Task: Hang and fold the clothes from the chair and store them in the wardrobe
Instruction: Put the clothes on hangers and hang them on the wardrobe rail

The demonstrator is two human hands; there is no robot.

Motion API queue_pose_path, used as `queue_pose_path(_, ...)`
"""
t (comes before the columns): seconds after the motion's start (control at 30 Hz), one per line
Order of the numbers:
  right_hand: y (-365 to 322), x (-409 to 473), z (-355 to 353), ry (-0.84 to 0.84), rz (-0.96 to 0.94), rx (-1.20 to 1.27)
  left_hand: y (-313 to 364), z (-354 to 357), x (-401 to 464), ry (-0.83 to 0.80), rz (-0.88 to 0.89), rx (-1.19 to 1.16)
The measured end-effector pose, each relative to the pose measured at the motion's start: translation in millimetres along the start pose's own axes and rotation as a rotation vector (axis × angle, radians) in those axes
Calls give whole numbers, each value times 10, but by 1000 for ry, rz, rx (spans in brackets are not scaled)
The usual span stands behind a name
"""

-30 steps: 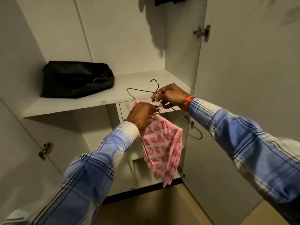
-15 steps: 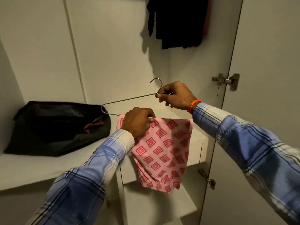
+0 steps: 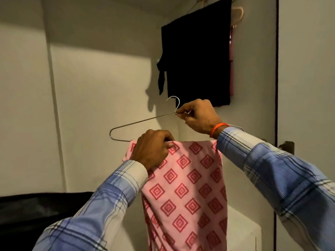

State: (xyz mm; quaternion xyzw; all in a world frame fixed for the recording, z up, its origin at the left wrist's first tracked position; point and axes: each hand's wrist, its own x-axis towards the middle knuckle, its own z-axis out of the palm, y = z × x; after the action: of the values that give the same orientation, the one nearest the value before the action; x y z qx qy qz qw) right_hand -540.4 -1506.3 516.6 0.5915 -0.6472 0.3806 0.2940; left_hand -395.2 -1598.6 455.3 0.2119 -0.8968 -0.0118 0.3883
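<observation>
Our right hand [image 3: 197, 115] pinches the wire hanger [image 3: 143, 120] by its neck. Our left hand [image 3: 152, 149] grips the pink cloth [image 3: 188, 192] on its bar.

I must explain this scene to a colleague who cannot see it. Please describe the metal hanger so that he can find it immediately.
Look inside the open wardrobe, below the black garment hanging at the top. The wire hanger is held up between two hands: the right hand pinches it just under the hook, the left hand grips its lower bar. It alone is thin bare metal, with a pink diamond-patterned cloth draped over it.
</observation>
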Motion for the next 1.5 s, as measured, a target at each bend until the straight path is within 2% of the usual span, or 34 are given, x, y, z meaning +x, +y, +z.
queue_pose_path(0.3,505,1177,-73,259,-150,-107,-125,-199,1173,144,110,-12)
queue_pose_path(0.63,939,2350,-311,383,-235,-159,-113,-278,2330,293,161,33)
queue_pose_path(1.1,1008,3508,-842,522,-229,-296,-71,-784,3506,461,288,75)
queue_pose_path(1.5,961,4230,-1287,645,-175,-344,152,-1251,4236,512,295,154)
